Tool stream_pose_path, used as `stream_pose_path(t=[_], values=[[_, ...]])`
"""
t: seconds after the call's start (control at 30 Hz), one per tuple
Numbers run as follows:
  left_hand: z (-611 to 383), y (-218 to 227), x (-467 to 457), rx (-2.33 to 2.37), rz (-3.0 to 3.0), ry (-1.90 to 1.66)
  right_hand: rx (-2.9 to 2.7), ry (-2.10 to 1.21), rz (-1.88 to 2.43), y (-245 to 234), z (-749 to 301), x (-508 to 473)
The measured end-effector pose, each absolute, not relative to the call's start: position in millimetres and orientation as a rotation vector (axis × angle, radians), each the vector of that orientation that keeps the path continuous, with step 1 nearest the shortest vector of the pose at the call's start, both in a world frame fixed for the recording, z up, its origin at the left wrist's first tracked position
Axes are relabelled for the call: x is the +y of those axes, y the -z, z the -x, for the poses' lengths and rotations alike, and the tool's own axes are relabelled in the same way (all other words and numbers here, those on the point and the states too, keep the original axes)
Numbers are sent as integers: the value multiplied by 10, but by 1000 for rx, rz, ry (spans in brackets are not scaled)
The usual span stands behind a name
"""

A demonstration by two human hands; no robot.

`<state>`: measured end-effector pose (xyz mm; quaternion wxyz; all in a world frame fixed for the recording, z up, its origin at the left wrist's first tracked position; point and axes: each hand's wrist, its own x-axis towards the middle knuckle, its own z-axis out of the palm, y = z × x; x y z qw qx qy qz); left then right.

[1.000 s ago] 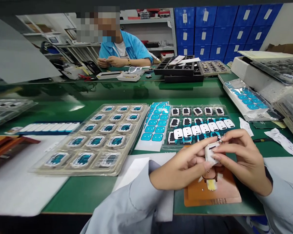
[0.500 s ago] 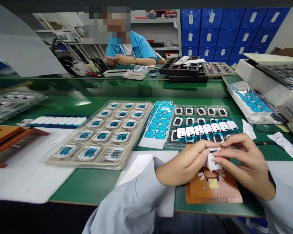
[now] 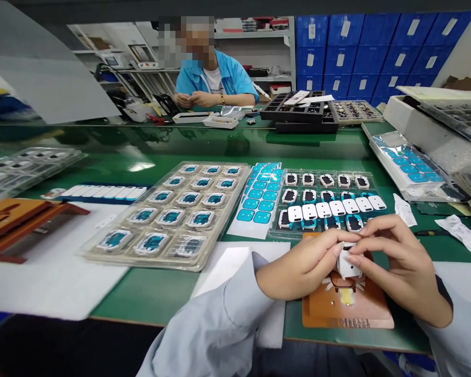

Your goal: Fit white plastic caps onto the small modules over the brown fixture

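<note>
Between both hands is a small white plastic housing with a dark slot along its top and tiny holes in its face. My left hand pinches its left side and top edge with thumb and index finger. On the right, my right hand grips the housing's upper right with thumb and fingertips closed. Below it lies an orange printed mat with a small yellow patch. Just beyond my hands, a clear tray holds rows of white-framed black parts, with a strip of white covers across it.
A large clear tray of white-and-teal parts sits left of centre, beside sheets of blue stickers. Far left stands an orange wooden stand. Small white packets lie right. Across the table sits a person in a blue shirt.
The view has swung slightly left, so everything appears shifted a little to the right. Both hands keep their grip on the white housing.
</note>
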<state>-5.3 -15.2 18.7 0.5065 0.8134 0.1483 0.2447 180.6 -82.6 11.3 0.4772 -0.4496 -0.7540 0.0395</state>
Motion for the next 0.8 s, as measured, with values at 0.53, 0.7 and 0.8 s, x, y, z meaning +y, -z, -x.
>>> stream_pose_path(t=[0.53, 0.7, 0.8], values=[[86, -151, -160, 343, -1899, -530, -2010, 97, 1059, -110, -1775, -835], [93, -167, -156, 336, -1890, -532, -1994, 135, 1054, -78, -1765, -835], [87, -193, -149, 327, -1892, -553, -1986, 173, 1051, -85, -1760, -832]])
